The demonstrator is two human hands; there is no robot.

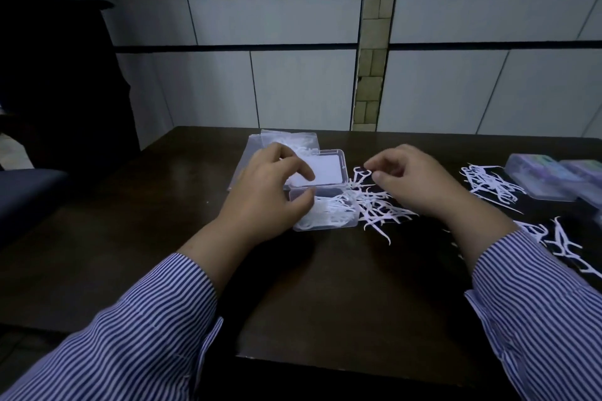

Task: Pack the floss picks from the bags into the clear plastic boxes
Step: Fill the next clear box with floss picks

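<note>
While my left hand (267, 192) grips the open clear plastic box (325, 208) of white floss picks (329, 207), hiding its near corner, my right hand (413, 179) pinches one white floss pick (360, 172) above the loose pile (381, 208); the clear bag (286, 140) behind is half covered, and the closed boxes (553, 179) at right are blurred and cut off
</note>
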